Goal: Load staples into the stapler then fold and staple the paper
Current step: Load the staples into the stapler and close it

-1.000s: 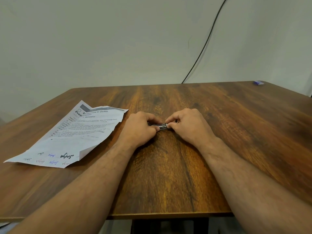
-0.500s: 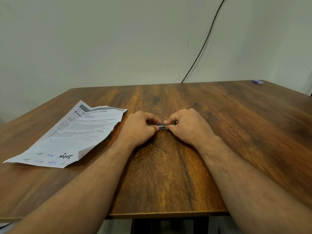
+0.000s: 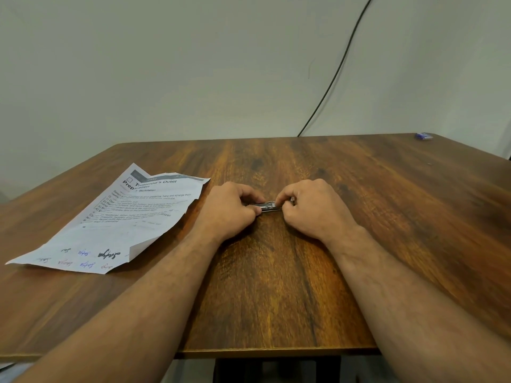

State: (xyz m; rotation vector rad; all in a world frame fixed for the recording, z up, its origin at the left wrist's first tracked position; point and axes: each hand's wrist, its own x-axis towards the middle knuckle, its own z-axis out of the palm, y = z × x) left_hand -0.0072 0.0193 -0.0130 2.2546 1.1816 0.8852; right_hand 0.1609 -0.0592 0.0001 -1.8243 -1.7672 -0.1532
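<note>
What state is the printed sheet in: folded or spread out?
Mostly spread out. The printed sheet lies open, text up, on the wooden table, left of the left hand; only its near right corner is turned up.

office-like room: wooden desk [image 3: 276, 299], printed worksheet [image 3: 119, 219]

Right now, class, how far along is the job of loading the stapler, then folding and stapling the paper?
Done: nothing clearly finished. In hand: the left hand and right hand both grip a small metal stapler on the table, apparently at the loading step; whether staples are in cannot be seen. Left: the paper lies creased but not folded over beside the left hand, untouched, with no staple visible.
</note>
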